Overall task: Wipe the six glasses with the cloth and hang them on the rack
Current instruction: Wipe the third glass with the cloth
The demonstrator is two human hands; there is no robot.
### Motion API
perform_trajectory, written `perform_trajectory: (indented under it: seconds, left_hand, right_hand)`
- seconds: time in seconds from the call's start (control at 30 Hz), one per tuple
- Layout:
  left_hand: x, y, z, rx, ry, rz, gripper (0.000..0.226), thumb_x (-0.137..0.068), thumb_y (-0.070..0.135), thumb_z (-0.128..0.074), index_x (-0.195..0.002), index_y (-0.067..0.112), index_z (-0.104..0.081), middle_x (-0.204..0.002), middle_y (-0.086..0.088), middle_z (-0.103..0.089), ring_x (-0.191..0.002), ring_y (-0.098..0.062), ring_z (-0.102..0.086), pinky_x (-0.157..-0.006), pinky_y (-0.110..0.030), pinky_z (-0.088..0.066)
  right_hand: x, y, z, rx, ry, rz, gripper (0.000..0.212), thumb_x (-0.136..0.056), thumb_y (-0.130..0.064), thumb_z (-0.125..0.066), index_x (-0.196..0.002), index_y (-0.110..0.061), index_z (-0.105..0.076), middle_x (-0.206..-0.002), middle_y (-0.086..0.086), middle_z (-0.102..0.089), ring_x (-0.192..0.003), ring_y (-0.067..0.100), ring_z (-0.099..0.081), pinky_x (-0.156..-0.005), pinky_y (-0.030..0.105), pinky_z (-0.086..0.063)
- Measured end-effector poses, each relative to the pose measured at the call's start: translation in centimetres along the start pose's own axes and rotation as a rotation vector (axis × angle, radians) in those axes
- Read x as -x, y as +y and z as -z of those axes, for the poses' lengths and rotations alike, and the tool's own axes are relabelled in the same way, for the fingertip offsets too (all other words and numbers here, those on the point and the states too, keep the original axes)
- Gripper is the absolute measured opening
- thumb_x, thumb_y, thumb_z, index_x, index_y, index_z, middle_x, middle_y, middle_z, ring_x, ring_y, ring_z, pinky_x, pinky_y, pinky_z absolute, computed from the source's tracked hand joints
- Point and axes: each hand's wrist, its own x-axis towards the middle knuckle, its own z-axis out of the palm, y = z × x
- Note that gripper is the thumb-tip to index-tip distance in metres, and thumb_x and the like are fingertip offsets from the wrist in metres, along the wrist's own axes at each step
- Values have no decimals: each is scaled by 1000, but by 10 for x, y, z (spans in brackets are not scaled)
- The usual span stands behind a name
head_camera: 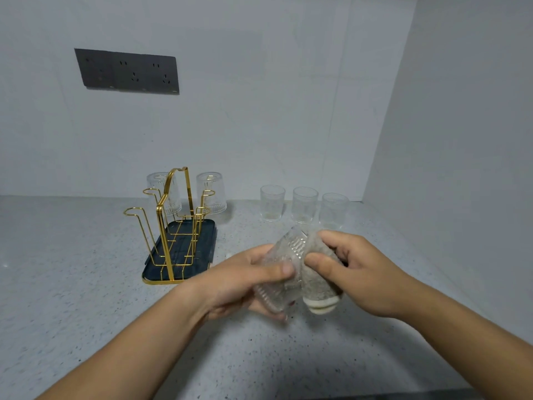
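While the speckled counter (86,313) carries it all, the gold wire rack (173,226) stands on its dark tray left of centre toward the back edge, with a left hung glass (164,194) and a right hung glass (212,194) upside down on its rear pegs. Over the counter's middle, the left hand (242,281) curls round the ribbed glass (284,272), tilted in mid-air, and the right hand (354,272) pinches the grey cloth (320,287) against its wall. A row of three upright glasses (305,204) waits along the back edge near the right corner. So this looks like glass three being wiped. Best played by clamping firmly left, turning the glass through the cloth, working every rib, then rim and inside, because ribbed glass probably hides smears and could slip!
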Motion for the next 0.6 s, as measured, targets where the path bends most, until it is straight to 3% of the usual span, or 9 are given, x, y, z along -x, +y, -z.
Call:
perform_trajectory:
  seconds: [0.1, 0.17, 0.27, 0.37, 0.47, 0.6]
  left_hand:
    - [-1, -3, -3, -43, -45, -32, 52, -74, 26, -81, -122, 13, -69, -115, -10, -76, -99, -21, -73, -84, -36, -61]
    - [-3, -6, -3, -11, -55, -41, 51, -74, 27, -80, -122, 13, -69, -117, -12, -74, -103, -24, -71, -92, -39, -58]
    - [-4, -10, 3, 47, -79, -46, 60, -68, 37, -93, -120, 15, -73, -114, -18, -71, -94, -29, -70, -89, -44, -59]
    - [-1, -9, 9, 140, -84, -68, 66, -58, 44, -99, -113, 13, -78, -101, -18, -73, -86, -29, -73, -85, -42, -61]
    - [0, -4, 12, 263, 29, -167, 85, -48, 41, -103, -120, 10, -71, -99, -15, -75, -90, -28, -74, -87, -41, -61]
    - [-8, 9, 11, 326, 148, -328, 81, -57, 36, -99, -127, 11, -69, -111, -9, -74, -101, -22, -72, -92, -37, -60]
  right_hand:
    - [-3, -1, 6, 36, -116, -2, 20, -102, -26, -60, -86, -14, -63, -68, -13, -58, -61, 3, -52, -56, 18, -42]
    - [-6, -1, 11, 60, -126, 1, 26, -100, -33, -62, -91, -9, -65, -74, -2, -58, -66, 11, -53, -58, 25, -43]
    - [-12, -1, 20, 122, -71, 15, 25, -96, -38, -64, -87, -15, -66, -69, 2, -55, -64, 12, -53, -58, 27, -43]
    - [-16, 2, 27, 55, 156, 39, 22, -97, -40, -64, -92, -19, -69, -80, 7, -70, -74, 17, -69, -64, 29, -54]
    - [-18, 5, 24, -268, 425, 13, 26, -96, -33, -55, -105, -13, -68, -96, 5, -78, -92, 17, -76, -78, 27, -59]
    - [-23, 9, -2, -552, 542, -64, 27, -107, -27, -45, -111, -20, -70, -110, 0, -79, -105, 13, -74, -95, 33, -53]
